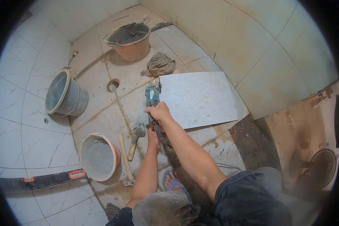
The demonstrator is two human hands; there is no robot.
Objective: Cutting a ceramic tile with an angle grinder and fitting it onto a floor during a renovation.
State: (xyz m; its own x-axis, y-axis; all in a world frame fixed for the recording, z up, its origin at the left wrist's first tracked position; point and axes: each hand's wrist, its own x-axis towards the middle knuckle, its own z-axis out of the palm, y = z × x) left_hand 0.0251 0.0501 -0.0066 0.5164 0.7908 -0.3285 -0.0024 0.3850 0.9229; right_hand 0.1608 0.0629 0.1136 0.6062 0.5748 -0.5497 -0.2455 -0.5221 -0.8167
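My right hand (158,112) is closed around the body of a teal and black angle grinder (153,94). The grinder's head rests at or just over the left edge of a pale grey speckled tile (196,98), near its far corner. My left hand (153,137) grips the grinder's rear end, below the right one; its fingers are partly hidden. A trowel (138,130) with a wooden handle lies just left of my hands. Farther left lies a hammer (125,154) with a wooden handle. A crumpled grey cloth (161,64) sits beyond the grinder.
Buckets of grey mortar stand at the back (135,51) and lower left (86,152). A grey bucket (79,101) stands by the left wall (37,94). A black level (52,182) lies lower left. A drain hole (113,85) is in the floor; a fan (324,165) is at lower right.
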